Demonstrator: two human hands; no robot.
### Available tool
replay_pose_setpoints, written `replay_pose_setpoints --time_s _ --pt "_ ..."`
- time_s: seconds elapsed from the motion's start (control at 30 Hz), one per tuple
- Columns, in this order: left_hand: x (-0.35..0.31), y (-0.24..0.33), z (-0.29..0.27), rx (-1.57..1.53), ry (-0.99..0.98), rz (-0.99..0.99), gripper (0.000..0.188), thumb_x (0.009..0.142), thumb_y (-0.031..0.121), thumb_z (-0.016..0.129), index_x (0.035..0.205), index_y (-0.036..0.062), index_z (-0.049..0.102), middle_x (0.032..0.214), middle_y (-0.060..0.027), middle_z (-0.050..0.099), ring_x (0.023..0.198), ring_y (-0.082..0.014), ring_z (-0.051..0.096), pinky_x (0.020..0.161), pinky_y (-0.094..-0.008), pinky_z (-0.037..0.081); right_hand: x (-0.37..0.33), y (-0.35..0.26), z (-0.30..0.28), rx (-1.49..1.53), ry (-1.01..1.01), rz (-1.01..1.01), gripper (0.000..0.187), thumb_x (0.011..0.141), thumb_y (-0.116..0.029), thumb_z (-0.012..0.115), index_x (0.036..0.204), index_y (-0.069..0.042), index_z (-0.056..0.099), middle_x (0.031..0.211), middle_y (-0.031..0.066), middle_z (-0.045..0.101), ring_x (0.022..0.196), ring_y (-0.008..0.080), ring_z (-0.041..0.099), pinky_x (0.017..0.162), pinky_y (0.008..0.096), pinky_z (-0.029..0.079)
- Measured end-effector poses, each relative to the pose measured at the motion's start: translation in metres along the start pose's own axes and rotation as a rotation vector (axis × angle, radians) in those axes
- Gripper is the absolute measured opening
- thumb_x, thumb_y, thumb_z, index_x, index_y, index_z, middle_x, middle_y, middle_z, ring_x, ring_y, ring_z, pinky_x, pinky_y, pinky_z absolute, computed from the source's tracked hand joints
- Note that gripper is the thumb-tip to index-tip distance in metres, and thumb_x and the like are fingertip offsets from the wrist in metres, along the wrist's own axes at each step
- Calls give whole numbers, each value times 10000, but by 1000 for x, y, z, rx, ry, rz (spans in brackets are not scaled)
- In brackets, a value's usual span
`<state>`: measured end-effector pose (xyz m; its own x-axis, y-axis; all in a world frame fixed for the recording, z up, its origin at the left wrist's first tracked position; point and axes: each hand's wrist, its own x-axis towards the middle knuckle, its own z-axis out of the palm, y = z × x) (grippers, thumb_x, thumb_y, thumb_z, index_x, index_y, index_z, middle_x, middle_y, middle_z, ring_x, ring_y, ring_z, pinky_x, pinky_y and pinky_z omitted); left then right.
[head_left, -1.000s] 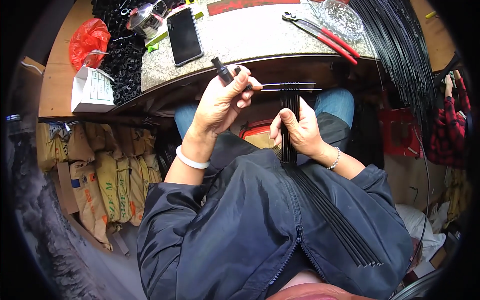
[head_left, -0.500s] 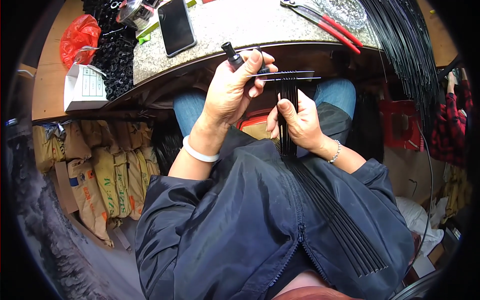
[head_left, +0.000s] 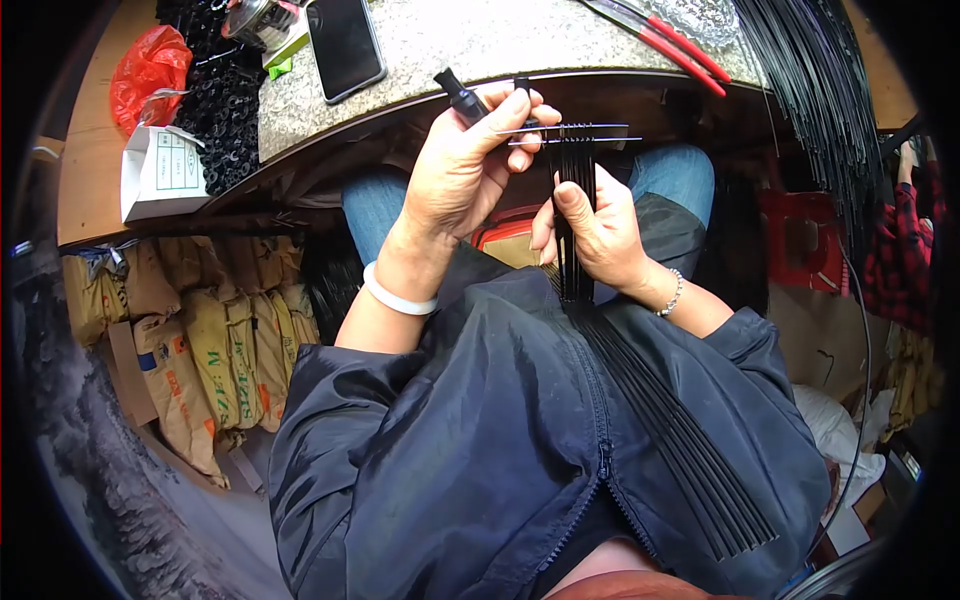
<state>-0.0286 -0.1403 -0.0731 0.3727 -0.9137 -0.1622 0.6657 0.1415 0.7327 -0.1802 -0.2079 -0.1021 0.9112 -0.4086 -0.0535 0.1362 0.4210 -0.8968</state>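
Note:
My left hand (head_left: pixel 440 175) is closed round a black cylindrical fitting (head_left: pixel 461 97) with a notched tip, its thumb up against the fingers. A second small black piece (head_left: pixel 521 88) sticks up between those fingers. Two thin metal wires (head_left: pixel 612 126) run roughly parallel from the left fingertips to the right, crossing the top ends of several thin black rods (head_left: pixel 575 185). My right hand (head_left: pixel 607 238) grips this flat bundle of rods, thumb on top. The rods' lower lengths (head_left: pixel 680 440) fan down across my dark jacket. Fingers hide how the wires are held.
On the speckled tabletop (head_left: pixel 480 45) lie a phone (head_left: pixel 345 50) and red-handled pliers (head_left: pixel 675 50). Left of it are a pile of black fittings (head_left: pixel 228 145), a white box (head_left: pixel 160 180) and a red plastic bag (head_left: pixel 152 75). Many black rods (head_left: pixel 815 90) overhang the right edge. A person's checked sleeve (head_left: pixel 905 230) shows far right.
Both hands have risen slightly with the rods and wires. The black fitting has tilted further left, its notched tip now showing. The tabletop things sit a little higher in view.

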Motion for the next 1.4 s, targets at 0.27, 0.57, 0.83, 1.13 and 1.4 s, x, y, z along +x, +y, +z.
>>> replay_pose_setpoints --time_s 0.27,0.57,0.83,1.13,1.4 --pt "2 -2 2 -43 -11 80 328 926 181 541 1179 -27 520 925 -107 621 682 -74 558 566 -179 472 1 -2 1 8 9 6 313 938 -350 478 997 -46 429 640 129 603 459 127 556 441 209 451" --pt "2 0 3 -38 58 -9 269 906 193 578 1064 -25 567 935 -105 618 668 -80 559 557 -177 467 1 -2 0 -7 20 -5 312 938 -350 479 994 -46 432 636 125 603 461 119 554 442 204 449" --pt "3 -3 -5 20 -1 38 306 907 200 577 1103 -34 572 924 -98 620 677 -72 542 568 -185 454 3 -1 -1 -18 19 -25 309 939 -346 480 993 -45 434 635 128 603 456 122 554 437 208 450" --pt "3 -1 1 66 17 50 286 917 184 558 1110 -26 577 923 -97 632 661 -67 542 582 -175 459 3 -2 -1 2 28 -5 312 935 -349 484 990 -46 436 636 130 603 458 128 559 437 213 459" --pt "2 -3 1 76 -27 41 232 913 202 569 1011 -7 590 824 -40 591 608 -67 488 557 -169 414 4 -1 -2 1 22 -13 309 937 -347 482 986 -46 437 634 126 602 459 124 560 436 211 458"
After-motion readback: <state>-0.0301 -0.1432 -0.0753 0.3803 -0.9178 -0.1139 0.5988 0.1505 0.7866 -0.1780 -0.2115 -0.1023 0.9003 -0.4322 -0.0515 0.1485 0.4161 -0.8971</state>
